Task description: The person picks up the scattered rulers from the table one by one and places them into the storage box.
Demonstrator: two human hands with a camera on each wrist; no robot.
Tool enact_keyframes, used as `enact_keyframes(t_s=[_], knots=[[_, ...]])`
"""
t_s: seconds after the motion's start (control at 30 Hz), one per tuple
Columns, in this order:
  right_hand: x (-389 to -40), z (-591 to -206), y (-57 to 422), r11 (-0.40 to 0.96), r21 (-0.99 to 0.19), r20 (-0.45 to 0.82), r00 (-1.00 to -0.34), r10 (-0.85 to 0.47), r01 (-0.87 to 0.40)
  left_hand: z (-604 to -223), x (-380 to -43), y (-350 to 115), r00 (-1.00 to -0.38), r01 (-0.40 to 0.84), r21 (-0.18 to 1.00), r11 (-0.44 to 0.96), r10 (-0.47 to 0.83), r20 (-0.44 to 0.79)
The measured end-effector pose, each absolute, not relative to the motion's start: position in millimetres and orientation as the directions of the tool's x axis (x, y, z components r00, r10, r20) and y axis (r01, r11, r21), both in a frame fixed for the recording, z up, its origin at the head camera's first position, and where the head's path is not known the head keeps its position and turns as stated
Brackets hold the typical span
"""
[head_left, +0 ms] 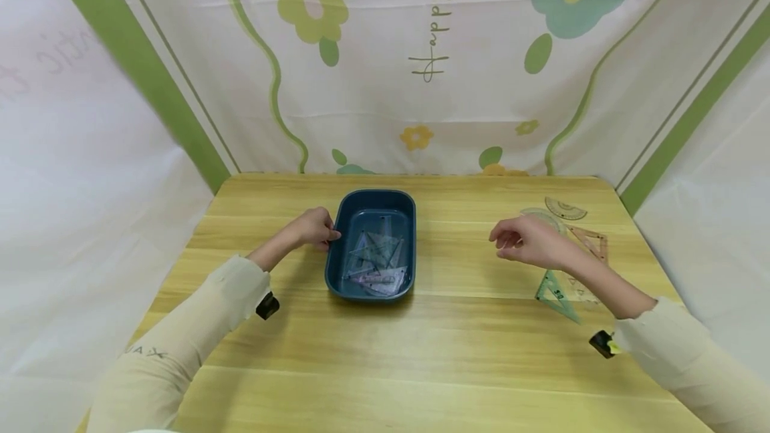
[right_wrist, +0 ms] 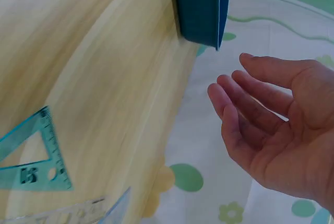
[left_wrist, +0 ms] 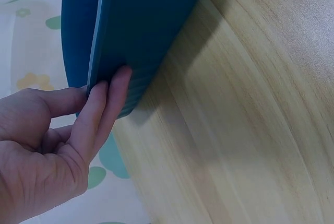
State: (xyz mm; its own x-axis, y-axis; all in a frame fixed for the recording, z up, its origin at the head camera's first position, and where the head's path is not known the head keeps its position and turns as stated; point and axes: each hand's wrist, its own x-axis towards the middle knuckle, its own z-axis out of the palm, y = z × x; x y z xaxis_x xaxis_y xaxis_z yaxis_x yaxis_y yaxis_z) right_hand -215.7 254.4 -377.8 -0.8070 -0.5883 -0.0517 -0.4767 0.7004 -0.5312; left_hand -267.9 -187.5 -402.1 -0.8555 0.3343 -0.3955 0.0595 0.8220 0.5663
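A dark blue plastic bin [head_left: 375, 200] stands on the table with several clear set squares [head_left: 385, 279] lying in it. My left hand [head_left: 314, 227] pinches the bin's left rim, thumb on the inner side and fingers against the outer wall [left_wrist: 146, 20]. To the right of the bin, my right hand [head_left: 532, 240] hovers over the table, fingers loosely curled and nothing in them. Beneath and around it lie a green set square [head_left: 558, 295], an orange set square [head_left: 603, 246] and a protractor [head_left: 565, 209]. A second, pale protractor [head_left: 544, 213] is partly hidden behind the hand.
The wooden table [head_left: 373, 366] has its far edge against a white cloth [head_left: 361, 85] printed with flowers. A clear ruler-like piece with cut-outs [head_left: 580, 289] lies beside the green set square, partly covered by the right forearm. White cloth hangs on both sides too.
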Motion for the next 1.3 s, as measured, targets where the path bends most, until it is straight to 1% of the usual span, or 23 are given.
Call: enact_keyframes(t_s=[0.13, 0.37, 0.7, 0.83, 0.97, 1.1, 1.3], knots=[[-208.2, -380.3, 270.8, 0.725, -0.551, -0.082, -0.838, -0.540, -0.413, -405.3, -267.8, -187.7, -0.863, 0.037, 0.554, 0.832, 0.305, -0.401], [-196.1, -391.8, 298.7, 0.781, -0.532, -0.102, -0.891, -0.443, -0.327, -403.3, -267.8, -186.4, -0.863, 0.031, 0.552, 0.833, 0.301, -0.406], [-180.2, -416.1, 326.0, 0.848, -0.476, -0.104, -0.944, -0.314, -0.230, -406.5, -267.9, -187.0, -0.859, 0.031, 0.563, 0.826, 0.310, -0.408], [-177.0, -427.7, 333.1, 0.860, -0.463, -0.111, -0.949, -0.296, -0.214, -405.3, -268.1, -187.0, -0.862, 0.032, 0.566, 0.824, 0.310, -0.402], [-175.4, -438.0, 335.7, 0.890, -0.406, -0.130, -0.951, -0.280, -0.206, -405.1, -268.1, -187.4, -0.863, 0.033, 0.572, 0.820, 0.312, -0.398], [-172.1, -445.7, 332.2, 0.926, -0.328, -0.175, -0.952, -0.252, -0.185, -406.7, -267.8, -188.2, -0.855, 0.018, 0.575, 0.818, 0.311, -0.416], [-165.7, -457.6, 322.4, 0.949, -0.278, -0.177, -0.963, -0.203, -0.149, -407.8, -269.0, -189.2, -0.859, 0.029, 0.582, 0.813, 0.318, -0.402]])
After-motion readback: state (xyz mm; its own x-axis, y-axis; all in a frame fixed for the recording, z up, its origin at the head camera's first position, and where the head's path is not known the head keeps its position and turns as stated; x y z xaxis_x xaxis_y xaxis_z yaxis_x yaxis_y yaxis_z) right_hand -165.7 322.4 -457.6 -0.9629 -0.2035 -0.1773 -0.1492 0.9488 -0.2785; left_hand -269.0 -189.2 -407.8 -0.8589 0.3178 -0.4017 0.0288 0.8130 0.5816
